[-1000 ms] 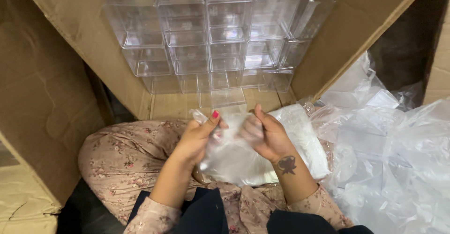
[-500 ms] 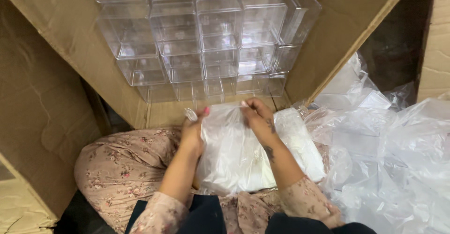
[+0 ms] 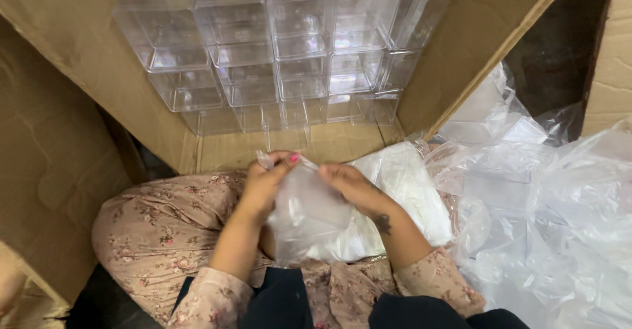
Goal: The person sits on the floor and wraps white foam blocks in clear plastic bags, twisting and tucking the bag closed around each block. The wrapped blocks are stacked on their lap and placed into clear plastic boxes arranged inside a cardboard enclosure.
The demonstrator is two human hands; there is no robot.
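Where both hands pinch: plastic bag (image 3: 309, 214), hanging below grip.

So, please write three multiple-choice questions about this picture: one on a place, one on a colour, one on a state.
1. Where are the clear boxes stacked?
A. in the cardboard carton
B. on the lap
C. on a shelf

2. What colour is the nail on the left hand?
A. blue
B. pink
C. black

3. How is the plastic bag held?
A. by no hand
B. by the right hand alone
C. by both hands

Key: 1 A, the carton's walls surround the boxes; 2 B, a pink nail shows; 3 C, both hands pinch its top.
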